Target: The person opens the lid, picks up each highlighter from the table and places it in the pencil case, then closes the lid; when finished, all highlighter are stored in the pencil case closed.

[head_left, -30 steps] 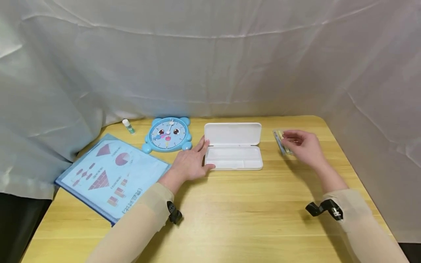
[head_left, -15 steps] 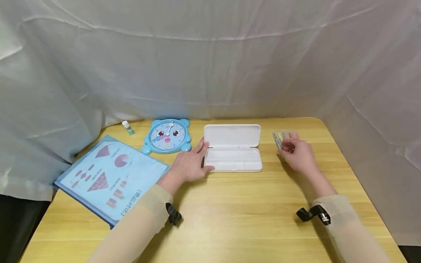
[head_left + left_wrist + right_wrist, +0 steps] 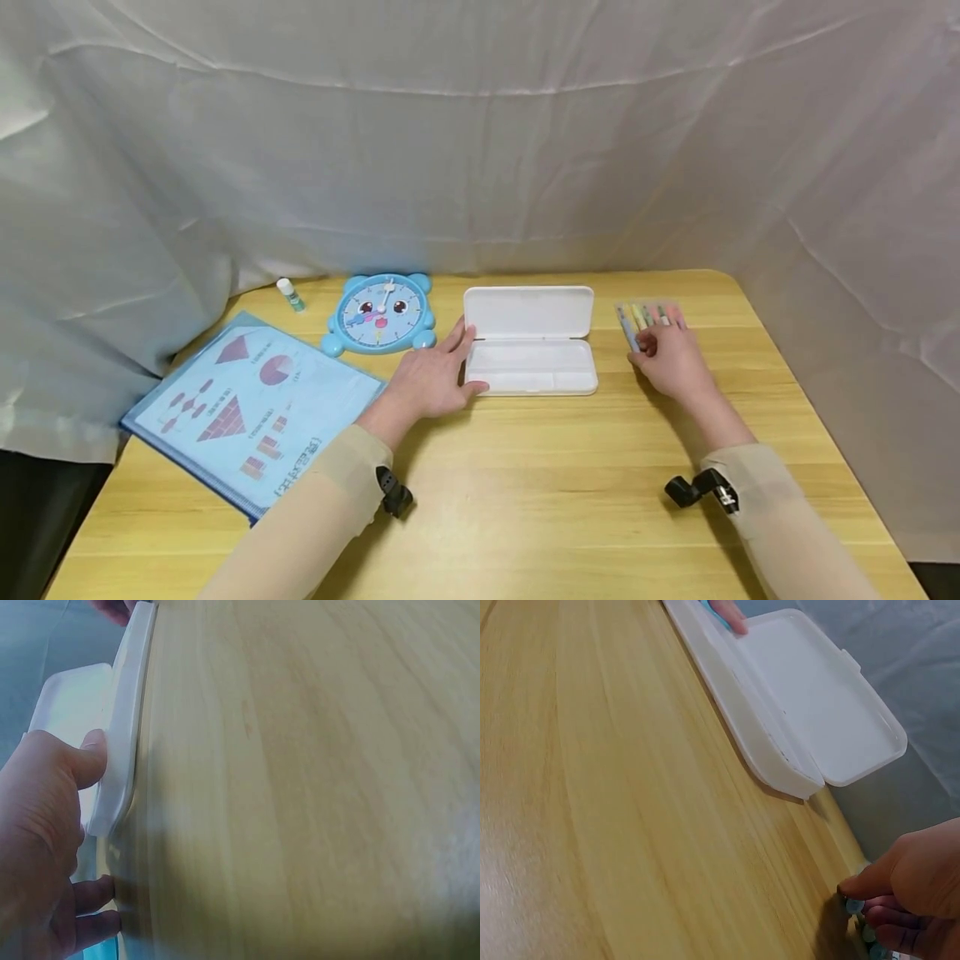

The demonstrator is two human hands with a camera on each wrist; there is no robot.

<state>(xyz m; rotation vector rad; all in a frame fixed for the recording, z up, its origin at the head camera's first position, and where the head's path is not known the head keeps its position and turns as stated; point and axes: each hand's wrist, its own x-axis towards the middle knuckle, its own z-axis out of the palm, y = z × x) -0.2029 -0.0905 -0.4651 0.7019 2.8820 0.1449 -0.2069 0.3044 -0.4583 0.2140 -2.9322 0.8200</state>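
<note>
Steadily, above the counter (image 3: 525,483), the left hand (image 3: 431,382) is resting at the left end of the white case (image 3: 525,354), its fingers spreading well apart: the thumb is touching the near left corner while the forefinger is reaching toward the far side, beside the raised lid (image 3: 528,311). Light pressure is probably serving best there, since the case is sitting flat and only seems to be needing steadying. Over on the right, the right hand (image 3: 675,362) is bending low; its thumb and forefinger appear to be pinching the near end of the blue pen (image 3: 627,327), the leftmost one, closing to about its thickness. The other fingers are curling in close to the neighbouring pens (image 3: 639,317), and whether they are touching any is hard to tell. For a clean pick, the pinch should be gripping the blue pen alone and tipping its near end up first, lest the curled fingers be dragging the others askew. Farther off, the pens' far ends are pointing toward the curtain (image 3: 660,167).
</note>
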